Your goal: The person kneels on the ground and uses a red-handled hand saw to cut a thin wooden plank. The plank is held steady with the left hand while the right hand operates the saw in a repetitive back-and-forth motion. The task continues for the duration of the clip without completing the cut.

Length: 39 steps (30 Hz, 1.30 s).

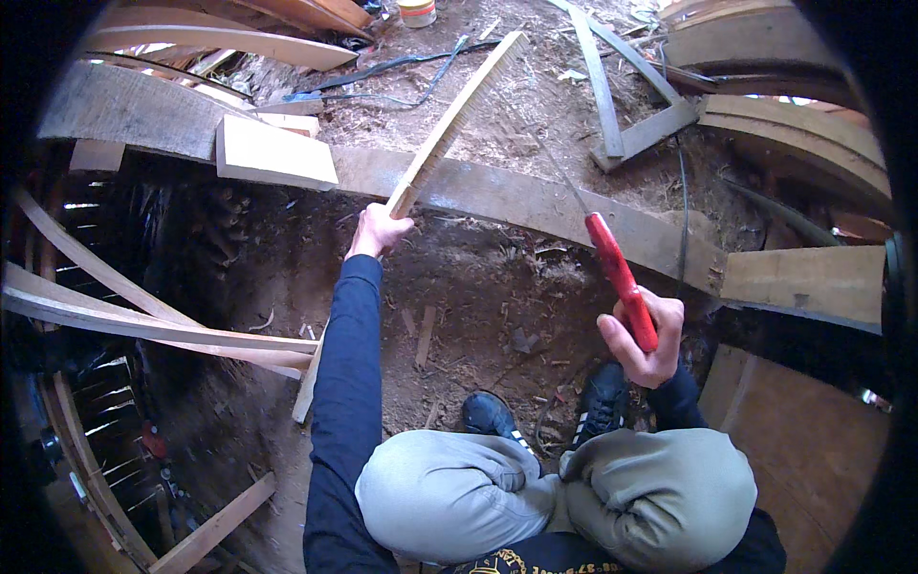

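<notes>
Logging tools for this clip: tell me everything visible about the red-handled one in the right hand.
The red-handled tool looks like a handsaw: a glossy, curved handle, perhaps plastic, and a thin, seemingly metal blade seen almost edge-on. It slants up and leftward from the right hand, which grips the handle's lower end. Its teeth and far tip cannot be made out.

white-&-orange tub [417, 13] placed top ctr.; angled wd. frame [660, 129] laid top rt.; dk. cable [382, 69] strung nr. tub; bent strips [163, 330] heaped lt.; brown panel [813, 440] seen low rt.; offcut [426, 335] left on dirt flr. [483, 320]
</notes>
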Each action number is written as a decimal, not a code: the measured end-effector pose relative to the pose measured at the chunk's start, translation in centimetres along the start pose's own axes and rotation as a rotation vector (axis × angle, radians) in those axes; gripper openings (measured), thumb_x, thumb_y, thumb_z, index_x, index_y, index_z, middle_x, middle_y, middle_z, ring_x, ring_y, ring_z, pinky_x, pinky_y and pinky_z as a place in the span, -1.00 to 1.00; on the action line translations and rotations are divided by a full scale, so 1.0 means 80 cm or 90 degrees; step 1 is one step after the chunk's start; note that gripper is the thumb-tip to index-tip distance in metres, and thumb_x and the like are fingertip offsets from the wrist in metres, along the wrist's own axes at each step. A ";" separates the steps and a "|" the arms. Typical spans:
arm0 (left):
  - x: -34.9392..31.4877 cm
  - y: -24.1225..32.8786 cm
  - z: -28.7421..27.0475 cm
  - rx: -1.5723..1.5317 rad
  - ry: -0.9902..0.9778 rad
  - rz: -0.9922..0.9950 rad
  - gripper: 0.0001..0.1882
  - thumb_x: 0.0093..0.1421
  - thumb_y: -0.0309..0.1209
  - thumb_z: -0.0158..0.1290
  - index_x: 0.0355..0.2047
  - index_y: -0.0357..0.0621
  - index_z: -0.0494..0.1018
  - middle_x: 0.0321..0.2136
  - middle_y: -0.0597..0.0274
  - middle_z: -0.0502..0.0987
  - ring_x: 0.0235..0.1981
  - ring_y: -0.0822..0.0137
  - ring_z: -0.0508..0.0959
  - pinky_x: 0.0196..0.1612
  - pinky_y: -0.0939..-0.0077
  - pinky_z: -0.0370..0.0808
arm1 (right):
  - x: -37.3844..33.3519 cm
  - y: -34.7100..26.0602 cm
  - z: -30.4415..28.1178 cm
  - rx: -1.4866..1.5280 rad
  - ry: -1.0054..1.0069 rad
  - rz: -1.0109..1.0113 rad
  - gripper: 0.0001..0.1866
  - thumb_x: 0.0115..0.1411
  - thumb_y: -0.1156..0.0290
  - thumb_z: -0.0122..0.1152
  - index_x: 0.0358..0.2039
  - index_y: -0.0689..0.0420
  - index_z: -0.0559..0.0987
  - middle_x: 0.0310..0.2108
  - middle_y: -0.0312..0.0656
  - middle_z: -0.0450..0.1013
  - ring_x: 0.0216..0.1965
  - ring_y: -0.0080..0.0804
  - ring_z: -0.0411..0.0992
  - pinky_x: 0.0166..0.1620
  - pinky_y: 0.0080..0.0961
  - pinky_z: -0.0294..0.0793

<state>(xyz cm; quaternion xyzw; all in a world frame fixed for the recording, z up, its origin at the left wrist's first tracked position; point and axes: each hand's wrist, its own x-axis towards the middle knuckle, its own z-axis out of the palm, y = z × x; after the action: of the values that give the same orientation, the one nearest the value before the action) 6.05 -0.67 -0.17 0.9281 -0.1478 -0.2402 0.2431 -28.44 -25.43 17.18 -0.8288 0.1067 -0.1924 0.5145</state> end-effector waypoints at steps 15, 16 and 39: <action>0.005 0.001 -0.013 -0.186 -0.163 -0.055 -0.80 -0.12 -0.30 0.15 -0.65 -0.17 0.46 -0.74 0.30 0.43 -0.76 0.45 0.43 -0.69 0.50 0.34 | -0.014 0.025 0.012 -0.200 0.215 -0.067 -0.76 0.00 0.37 0.47 -0.47 0.20 0.55 -0.67 -0.23 0.45 -0.69 -0.47 0.42 -0.55 -0.57 0.41; 0.005 0.000 -0.012 -0.180 -0.156 -0.045 -0.80 -0.12 -0.30 0.15 -0.66 -0.17 0.46 -0.74 0.30 0.43 -0.75 0.45 0.43 -0.69 0.51 0.34 | -0.018 0.028 0.014 -0.145 0.234 -0.007 -0.76 0.02 0.36 0.45 -0.45 0.21 0.56 -0.66 -0.24 0.46 -0.68 -0.52 0.42 -0.55 -0.58 0.41; -0.044 0.046 0.030 0.214 0.259 -0.036 -0.69 -0.05 -0.17 0.17 -0.44 -0.16 0.62 -0.49 -0.13 0.59 -0.38 -0.05 0.63 -0.26 0.14 0.59 | 0.044 0.074 0.113 0.059 -0.075 -0.067 -0.80 0.11 0.31 0.33 -0.43 0.15 0.52 -0.75 -0.15 0.31 -0.75 -0.26 0.35 -0.62 -0.41 0.30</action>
<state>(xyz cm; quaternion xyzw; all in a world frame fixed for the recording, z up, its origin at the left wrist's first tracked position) 1.26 -3.31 1.24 0.9884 -0.1078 -0.0274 0.1030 -21.29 -22.05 9.02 -0.8182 0.0238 -0.1751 0.5472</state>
